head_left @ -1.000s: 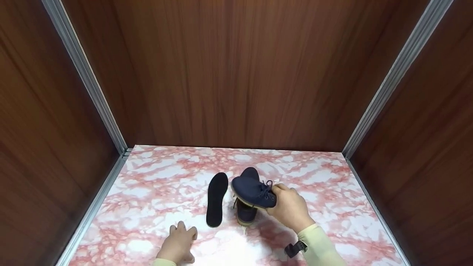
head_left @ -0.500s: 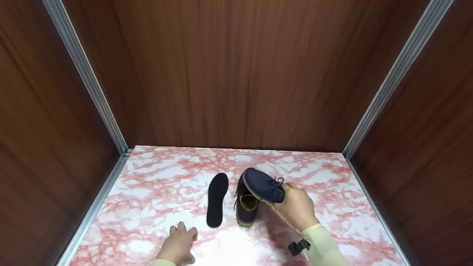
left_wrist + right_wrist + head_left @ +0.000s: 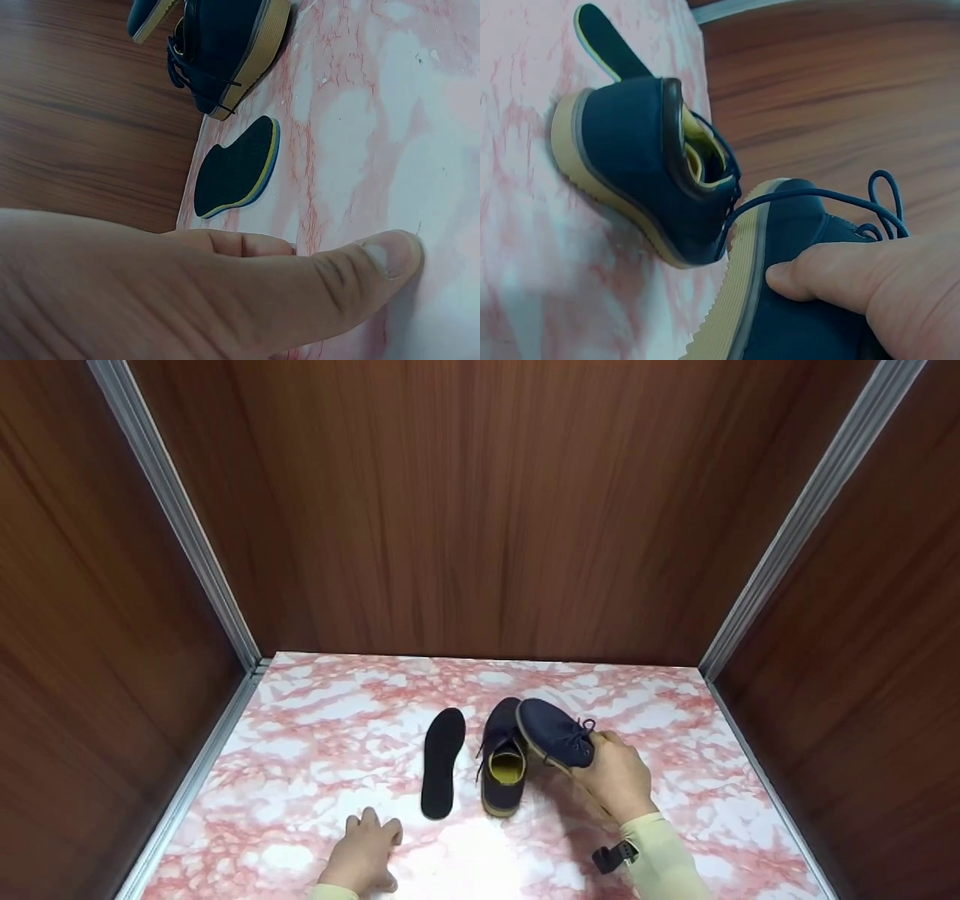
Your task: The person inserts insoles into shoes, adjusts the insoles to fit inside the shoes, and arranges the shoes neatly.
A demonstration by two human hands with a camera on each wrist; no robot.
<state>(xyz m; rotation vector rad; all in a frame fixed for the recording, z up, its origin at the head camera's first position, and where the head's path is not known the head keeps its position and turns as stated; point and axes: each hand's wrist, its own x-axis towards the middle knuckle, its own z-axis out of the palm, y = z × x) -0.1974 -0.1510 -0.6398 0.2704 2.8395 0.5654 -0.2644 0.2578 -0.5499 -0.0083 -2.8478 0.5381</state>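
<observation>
My right hand (image 3: 616, 776) grips a navy lace-up shoe (image 3: 553, 729) by its heel end, holding it above the table with the toe pointing away and to the left. In the right wrist view the thumb presses the side of this shoe (image 3: 799, 322), over its tan ribbed sole. Just left of it a matching navy shoe (image 3: 501, 795) stands upright on the table, its yellow lining showing. A black insole (image 3: 442, 765) lies flat to the left of that shoe. My left hand (image 3: 361, 851) rests on the table with fingers spread, holding nothing, nearest to the insole.
The table top (image 3: 315, 765) has a pink and white marbled pattern. Brown wood-grain panels (image 3: 480, 510) rise at the back and both sides, with grey metal strips (image 3: 176, 525) along their corners. A dark strap (image 3: 615, 856) sits on the right wrist.
My right hand has carried the held shoe to the right, from over the standing shoe to beside it, uncovering that shoe's opening. My left hand and the insole have stayed put.
</observation>
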